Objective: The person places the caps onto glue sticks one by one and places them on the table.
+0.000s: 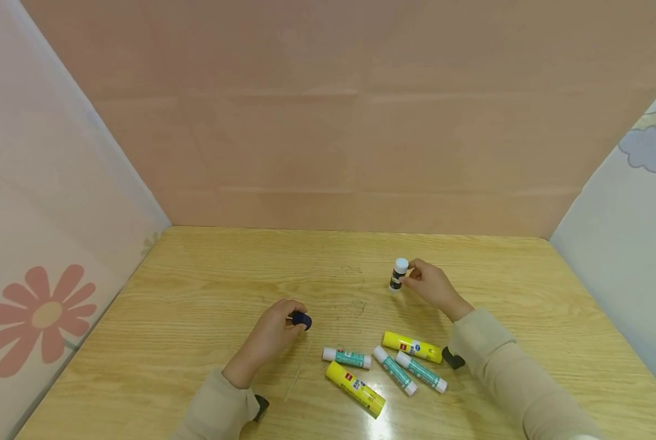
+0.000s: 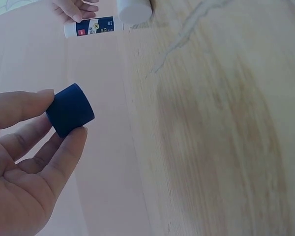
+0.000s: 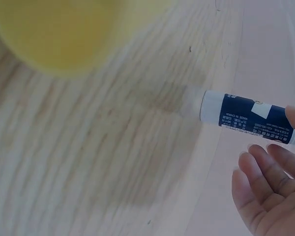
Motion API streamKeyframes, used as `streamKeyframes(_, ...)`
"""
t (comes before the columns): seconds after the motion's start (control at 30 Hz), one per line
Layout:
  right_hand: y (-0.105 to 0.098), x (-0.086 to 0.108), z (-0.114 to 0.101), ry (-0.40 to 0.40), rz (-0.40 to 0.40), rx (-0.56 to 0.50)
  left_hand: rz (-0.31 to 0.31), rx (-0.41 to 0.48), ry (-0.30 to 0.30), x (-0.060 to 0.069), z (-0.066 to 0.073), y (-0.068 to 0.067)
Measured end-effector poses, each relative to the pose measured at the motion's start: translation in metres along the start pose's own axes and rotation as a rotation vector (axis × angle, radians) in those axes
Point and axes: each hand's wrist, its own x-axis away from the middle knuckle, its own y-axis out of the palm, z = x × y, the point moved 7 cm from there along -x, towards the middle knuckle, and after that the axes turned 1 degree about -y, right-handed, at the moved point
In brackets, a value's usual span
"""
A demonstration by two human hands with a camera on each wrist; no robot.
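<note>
My left hand (image 1: pixel 273 330) pinches a short dark blue cap (image 2: pixel 70 110) between thumb and fingertips, above the left-middle of the table. Toward the back, a glue stick (image 1: pixel 399 275) with white ends and a dark blue label stands upright. Thumb and forefinger of my right hand (image 1: pixel 434 285) hold it from the right side. In the right wrist view the thumb lies on the label of the glue stick (image 3: pixel 258 118), while other fingers of the right hand (image 3: pixel 270 191) stay apart from it. The forefinger's contact is hidden there.
Between the forearms lie two yellow glue sticks, one nearer (image 1: pixel 355 389) and one farther (image 1: pixel 412 347). Green-and-white glue sticks lie by them: left (image 1: pixel 347 357), middle (image 1: pixel 395 370), right (image 1: pixel 421 371). A pink-brown backdrop (image 1: pixel 355 153) rises behind the wooden table (image 1: pixel 196 293).
</note>
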Motion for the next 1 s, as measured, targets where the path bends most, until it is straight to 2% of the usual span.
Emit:
streamKeyframes(0.6,0.0021,-0.0005,-0.0034,-0.002,-0.01,-0.005,-0.002,-0.028,-0.007,0.0022,-0.0012,0.0)
streamKeyframes(1.0,0.0037,-0.0007,-0.0032,-0.032,0.012,-0.003,-0.003,-0.007,-0.006,0.0018,-0.0034,0.0)
